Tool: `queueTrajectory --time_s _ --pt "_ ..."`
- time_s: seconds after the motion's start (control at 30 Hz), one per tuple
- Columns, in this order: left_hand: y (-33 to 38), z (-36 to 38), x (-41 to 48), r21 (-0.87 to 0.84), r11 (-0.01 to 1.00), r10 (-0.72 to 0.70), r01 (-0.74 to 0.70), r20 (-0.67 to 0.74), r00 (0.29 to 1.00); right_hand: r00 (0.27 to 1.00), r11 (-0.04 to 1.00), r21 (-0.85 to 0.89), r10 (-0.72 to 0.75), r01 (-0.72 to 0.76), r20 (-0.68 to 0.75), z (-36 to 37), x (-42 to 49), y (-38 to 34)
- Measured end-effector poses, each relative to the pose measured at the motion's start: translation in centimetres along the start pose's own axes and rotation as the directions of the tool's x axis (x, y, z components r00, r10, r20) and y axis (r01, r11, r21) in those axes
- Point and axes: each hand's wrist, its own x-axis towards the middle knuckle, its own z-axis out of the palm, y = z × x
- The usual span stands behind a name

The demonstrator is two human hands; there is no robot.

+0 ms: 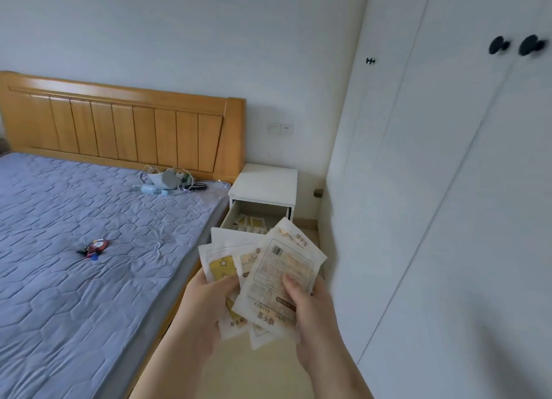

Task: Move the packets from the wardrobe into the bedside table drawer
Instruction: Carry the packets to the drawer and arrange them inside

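I hold a fan of several white and yellow packets (263, 267) in front of me with both hands. My left hand (206, 306) grips the lower left of the stack, thumb on top. My right hand (310, 306) pinches the front packet (280, 279), thumb pressed on its printed face. Beyond the packets stands the white bedside table (265, 186), its top drawer (236, 219) pulled open. More yellow packets (251, 222) lie inside the drawer. The white wardrobe (448, 189) fills the right side, its doors closed.
A bed with a grey quilted mattress (89, 249) and wooden headboard (119, 124) takes up the left. Cables and small items (167, 180) lie near the headboard, a small red toy (95, 246) mid-mattress. A narrow strip of floor (239, 368) runs between bed and wardrobe.
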Motion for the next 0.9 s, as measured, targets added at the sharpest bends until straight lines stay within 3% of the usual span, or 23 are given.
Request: queueTrajectory --time_s 0.23,0.4,0.7,0.9 --pt "3.3 -0.5 15.3 -0.092 0.994 -0.063 0.059 -0.048 0.997 0.997 0.997 -0.040 0.072 -0.071 0.023 4.9 14.8 0.6" --pt "9.5 -0.7 27.8 -0.139 0.985 -0.108 0.102 -0.036 0.994 0.994 0.994 0.029 0.103 -0.101 -0.046 10.4 26.6 -0.4" --pt "13.6 1.7 44.2 0.066 0.987 -0.141 0.144 -0.036 0.989 0.969 0.987 0.142 0.111 -0.080 -0.223 14.0 41.8 -1.4" --pt "15.2 5.7 53.8 0.088 0.981 -0.173 0.174 -0.011 0.985 0.978 0.983 0.140 0.137 -0.115 -0.159 14.6 52.9 -2.4"
